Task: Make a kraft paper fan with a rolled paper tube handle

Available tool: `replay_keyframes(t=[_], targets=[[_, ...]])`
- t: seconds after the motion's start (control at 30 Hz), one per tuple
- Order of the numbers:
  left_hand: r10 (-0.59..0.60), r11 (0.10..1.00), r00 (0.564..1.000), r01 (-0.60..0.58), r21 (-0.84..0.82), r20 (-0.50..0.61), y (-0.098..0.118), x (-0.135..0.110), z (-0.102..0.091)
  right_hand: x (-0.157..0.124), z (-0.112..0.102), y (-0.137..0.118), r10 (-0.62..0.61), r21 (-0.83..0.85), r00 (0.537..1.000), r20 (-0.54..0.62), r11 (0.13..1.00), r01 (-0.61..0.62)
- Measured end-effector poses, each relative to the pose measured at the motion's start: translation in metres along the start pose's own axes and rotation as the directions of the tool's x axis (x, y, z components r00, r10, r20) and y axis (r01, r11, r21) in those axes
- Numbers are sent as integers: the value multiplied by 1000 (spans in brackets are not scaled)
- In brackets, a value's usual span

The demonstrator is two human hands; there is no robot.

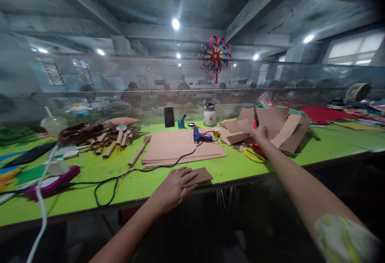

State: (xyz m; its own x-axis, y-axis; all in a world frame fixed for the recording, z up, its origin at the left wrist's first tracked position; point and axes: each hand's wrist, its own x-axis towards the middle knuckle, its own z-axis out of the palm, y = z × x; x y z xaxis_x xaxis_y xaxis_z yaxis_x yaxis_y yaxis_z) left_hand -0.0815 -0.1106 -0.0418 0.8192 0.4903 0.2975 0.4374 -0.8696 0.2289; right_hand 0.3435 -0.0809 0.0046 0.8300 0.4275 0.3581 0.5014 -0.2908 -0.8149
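My left hand (177, 184) lies flat at the table's front edge, its fingers stretched over a small brown card piece (202, 176). Farther out on the right, my right hand (260, 133) is closed around a slim black-and-red tool (256, 119), which points upward; its exact kind is unclear. Loose brown paper pieces (237, 128) lie beside and behind that hand. Just below it rest yellow handles (254, 155), with something red next to them. Between my hands, a blue glue gun (201, 136) sits on a stack of brown card sheets (180, 146).
A black cord crosses the green table (120, 182) to a purple power strip (54, 182). Paper rolls (110, 148), a lidded cup (54, 124) and dark cloth lie left. A phone-like black slab (169, 117) and white jug (209, 116) stand before a perforated screen (168, 78).
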Motion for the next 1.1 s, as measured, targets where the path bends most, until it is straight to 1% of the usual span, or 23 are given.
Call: replay_keyframes(t=[0.1, 0.2, 0.23, 0.3, 0.33, 0.37, 0.4, 0.43, 0.47, 0.5, 0.6, 0.67, 0.73, 0.83, 0.9, 0.97, 1.1], targets=[[-61, 986, 996, 50, -158, -68, -7, 2, 1, -9, -5, 18, 29, -95, 998, 48, 995, -25], [-166, 928, 978, 113, -355, -123, -15, 5, -1, -33, -6, 23, -36, -100, 985, 169, 994, 53], [-216, 898, 966, 140, -416, -141, -18, 6, -3, -45, -6, 21, -73, -81, 971, 229, 992, 94], [-323, 835, 930, 194, -514, -174, -20, 8, -9, -71, -10, 16, -175, -21, 916, 360, 981, 195], [-358, 808, 916, 209, -551, -178, -20, 9, -14, -85, -14, 12, -245, 21, 868, 433, 965, 262], [-377, 783, 909, 212, -584, -175, -19, 11, -19, -98, -20, 8, -405, 106, 750, 523, 904, 414], [-385, 760, 908, 208, -615, -168, -17, 12, -25, -111, -27, 4, -517, 177, 632, 577, 835, 522], [-381, 736, 912, 200, -647, -151, -15, 13, -30, -122, -35, 0, -583, 213, 559, 590, 780, 588], [-381, 703, 915, 193, -684, -133, -13, 14, -35, -131, -45, -4, -616, 229, 511, 599, 743, 628], [-379, 668, 918, 188, -720, -113, -11, 15, -38, -139, -54, -7, -625, 233, 473, 621, 723, 650], [-377, 561, 924, 181, -808, -55, -11, 16, -39, -153, -79, -12, -629, 215, 413, 659, 684, 698], [-370, 504, 929, 189, -843, -13, -15, 16, -31, -158, -92, -12, -625, 184, 377, 683, 647, 740], [-366, 450, 930, 195, -871, 20, -20, 17, -21, -161, -100, -11, -623, 140, 356, 697, 604, 784], [-375, 369, 926, 192, -909, 44, -26, 18, -8, -167, -108, -11, -637, 82, 347, 689, 544, 835], [-381, 333, 923, 199, -921, 62, -26, 19, -5, -171, -111, -12, -647, 49, 344, 680, 509, 859], [-386, 320, 919, 217, -922, 82, -25, 19, -4, -174, -112, -12, -654, 20, 343, 674, 481, 877], [-409, 324, 906, 254, -911, 107, -23, 18, -5, -178, -110, -13, -663, -1, 331, 671, 445, 895]])
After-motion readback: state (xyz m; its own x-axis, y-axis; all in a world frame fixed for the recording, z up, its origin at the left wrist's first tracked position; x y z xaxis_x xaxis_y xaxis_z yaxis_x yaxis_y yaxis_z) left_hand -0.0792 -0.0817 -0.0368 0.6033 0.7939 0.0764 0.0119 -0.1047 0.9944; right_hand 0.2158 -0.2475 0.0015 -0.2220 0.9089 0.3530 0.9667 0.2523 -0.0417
